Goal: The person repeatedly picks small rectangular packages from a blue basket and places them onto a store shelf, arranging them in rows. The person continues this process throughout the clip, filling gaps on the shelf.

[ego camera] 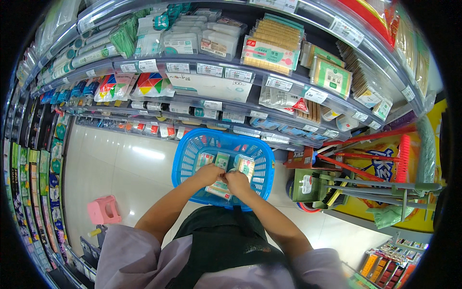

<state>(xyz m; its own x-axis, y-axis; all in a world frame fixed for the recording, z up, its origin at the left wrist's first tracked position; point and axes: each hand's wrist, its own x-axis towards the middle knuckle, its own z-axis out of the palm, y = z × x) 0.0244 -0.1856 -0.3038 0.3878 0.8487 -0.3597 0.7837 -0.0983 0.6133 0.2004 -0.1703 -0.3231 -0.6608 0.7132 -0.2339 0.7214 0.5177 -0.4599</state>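
Note:
A blue plastic basket (267, 180) stands before me, close against my dark apron. Inside it lie several packs: a white and green pack (222, 160), a pack of toothpicks or similar sticks (246, 167) at the right, and a flat printed pack (219, 191) nearest me. My left hand (210, 174) and my right hand (237, 181) meet over the middle of the basket, fingertips together and bent. Whether something small is pinched between them cannot be made out, as the fingers hide it.
Shelves with price tags (238, 74) curve across the top, holding toothpick packs (272, 43) and plastic boxes (180, 42). A pink stool (104, 210) stands on the floor at left. Brooms (403, 159) and green dustpans (306, 185) are at right.

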